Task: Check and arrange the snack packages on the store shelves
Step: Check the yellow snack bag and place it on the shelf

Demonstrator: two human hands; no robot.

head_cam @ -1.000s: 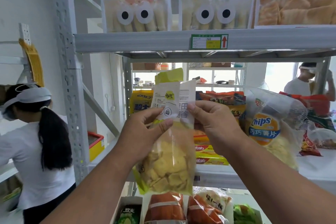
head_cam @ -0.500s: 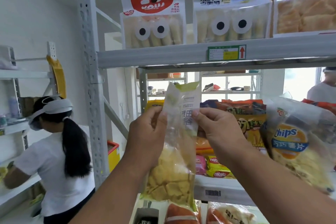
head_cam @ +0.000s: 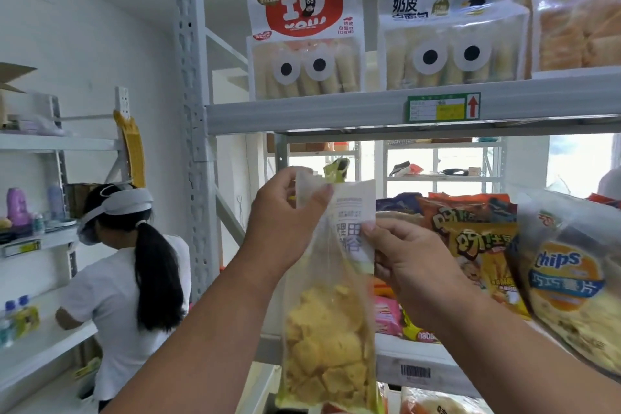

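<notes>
A clear bag of yellow chips (head_cam: 327, 339) with a white printed label at its top hangs in front of the middle shelf (head_cam: 416, 363). My left hand (head_cam: 285, 225) pinches the bag's upper left edge. My right hand (head_cam: 408, 262) pinches the label's right side a little lower. The bag hangs upright between both hands, level with the orange snack bags (head_cam: 470, 239) on the middle shelf. Two white packs with googly eyes (head_cam: 305, 40) (head_cam: 450, 27) stand on the upper shelf (head_cam: 369, 111).
A large "chips" bag (head_cam: 571, 282) leans in from the right. A grey perforated upright post (head_cam: 191, 111) stands at left. A person in a white shirt (head_cam: 124, 286) works at a side shelf (head_cam: 43, 339) on the left. More packages lie on the shelf below.
The view has tilted up and left, so the shelves sit lower in frame. The bag has risen a little and turned narrower; both hands keep their pinch on its top.
</notes>
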